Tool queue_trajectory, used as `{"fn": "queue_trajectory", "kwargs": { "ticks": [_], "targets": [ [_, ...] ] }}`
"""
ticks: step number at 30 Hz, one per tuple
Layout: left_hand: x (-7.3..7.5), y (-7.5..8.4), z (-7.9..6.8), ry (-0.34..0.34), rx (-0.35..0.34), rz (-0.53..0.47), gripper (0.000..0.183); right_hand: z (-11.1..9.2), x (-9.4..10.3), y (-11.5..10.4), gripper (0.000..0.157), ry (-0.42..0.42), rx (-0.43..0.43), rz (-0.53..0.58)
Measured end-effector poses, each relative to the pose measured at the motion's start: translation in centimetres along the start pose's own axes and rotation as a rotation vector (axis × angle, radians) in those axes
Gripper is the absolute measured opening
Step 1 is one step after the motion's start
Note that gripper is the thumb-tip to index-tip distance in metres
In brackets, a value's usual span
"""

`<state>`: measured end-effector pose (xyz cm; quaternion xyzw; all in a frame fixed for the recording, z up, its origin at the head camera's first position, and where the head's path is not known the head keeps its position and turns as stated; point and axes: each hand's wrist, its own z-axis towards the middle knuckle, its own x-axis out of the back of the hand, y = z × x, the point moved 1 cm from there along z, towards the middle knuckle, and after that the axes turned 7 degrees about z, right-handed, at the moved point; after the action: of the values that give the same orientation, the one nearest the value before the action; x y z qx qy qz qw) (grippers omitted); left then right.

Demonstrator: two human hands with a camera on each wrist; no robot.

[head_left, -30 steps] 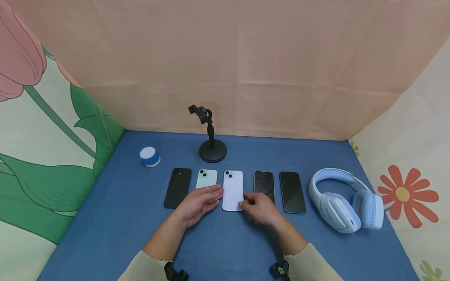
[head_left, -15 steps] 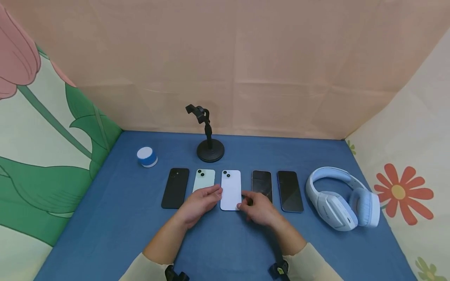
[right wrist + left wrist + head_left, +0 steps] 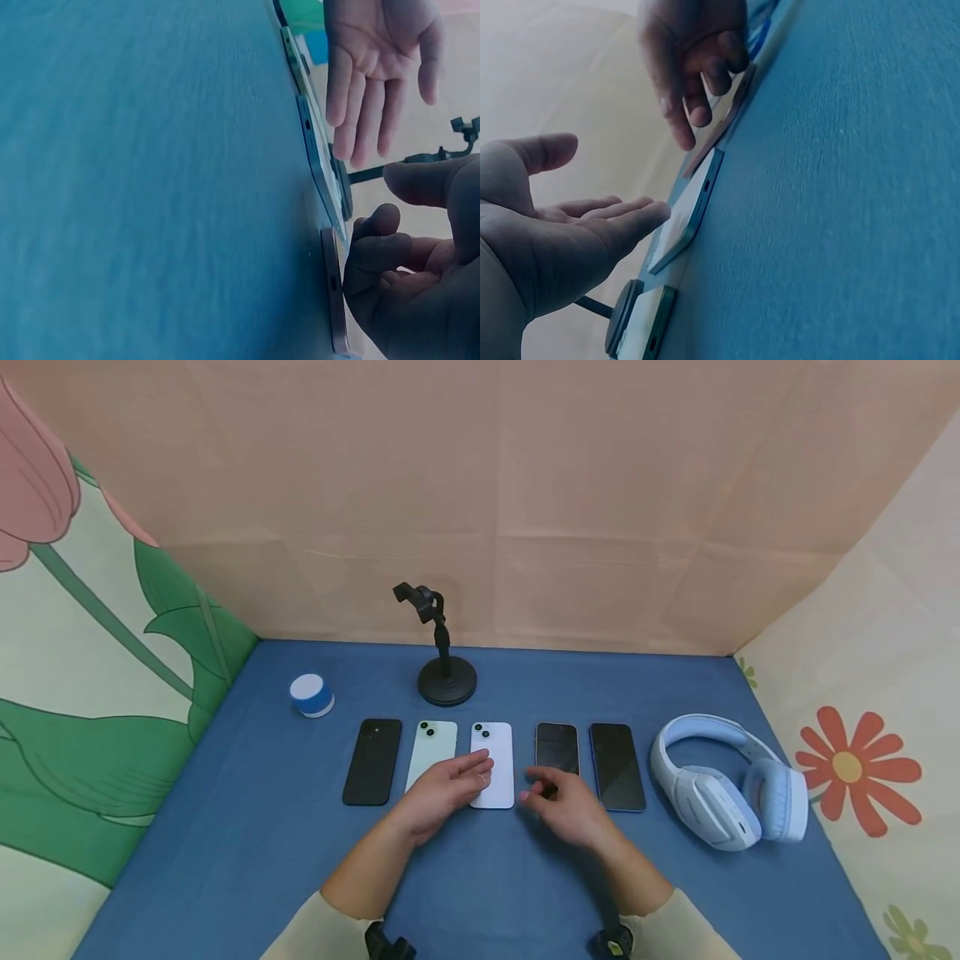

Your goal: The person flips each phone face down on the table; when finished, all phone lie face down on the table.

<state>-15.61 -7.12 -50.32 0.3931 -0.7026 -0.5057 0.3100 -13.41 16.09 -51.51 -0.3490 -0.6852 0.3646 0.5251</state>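
Five phones would overstate a simple row, so I name each: a black phone [image 3: 372, 762], a mint phone [image 3: 435, 748], a pale lavender phone [image 3: 497, 777], a smaller dark-screened phone [image 3: 557, 747] and a larger dark-screened phone [image 3: 618, 767]. My left hand [image 3: 450, 792], fingers straight, hovers over the lavender phone's lower left and partly covers it and the mint phone. Just right of the lavender phone is my right hand [image 3: 567, 808], fingers loosely curled around nothing. It hides the smaller phone's lower end. In the left wrist view, both hands are apart from the lavender phone [image 3: 688, 210].
Behind the row stands a black stand [image 3: 447, 681] with a clip on top. A blue jar with a white lid [image 3: 312, 695] is at the back left. Pale blue headphones [image 3: 720, 793] lie on the right. Cloth walls [image 3: 495, 510] enclose the blue tabletop [image 3: 480, 893].
My left hand has moved right, from the lavender phone's left edge to above it. My right hand has drawn back to the right, off that phone's edge. The head view has shifted slightly.
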Motion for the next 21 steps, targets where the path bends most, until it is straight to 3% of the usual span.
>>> {"fn": "queue_trajectory", "kwargs": {
  "ticks": [9,21],
  "targets": [
    [-1.0,0.1,0.7,-0.028,-0.015,-0.014,0.060,-0.4,1.3,0.7,0.041,0.077,-0.020,-0.013],
    [-2.9,0.3,1.6,-0.078,-0.035,-0.021,0.059,-0.8,3.0,1.5,0.058,0.111,-0.084,-0.005]
  ]
}}
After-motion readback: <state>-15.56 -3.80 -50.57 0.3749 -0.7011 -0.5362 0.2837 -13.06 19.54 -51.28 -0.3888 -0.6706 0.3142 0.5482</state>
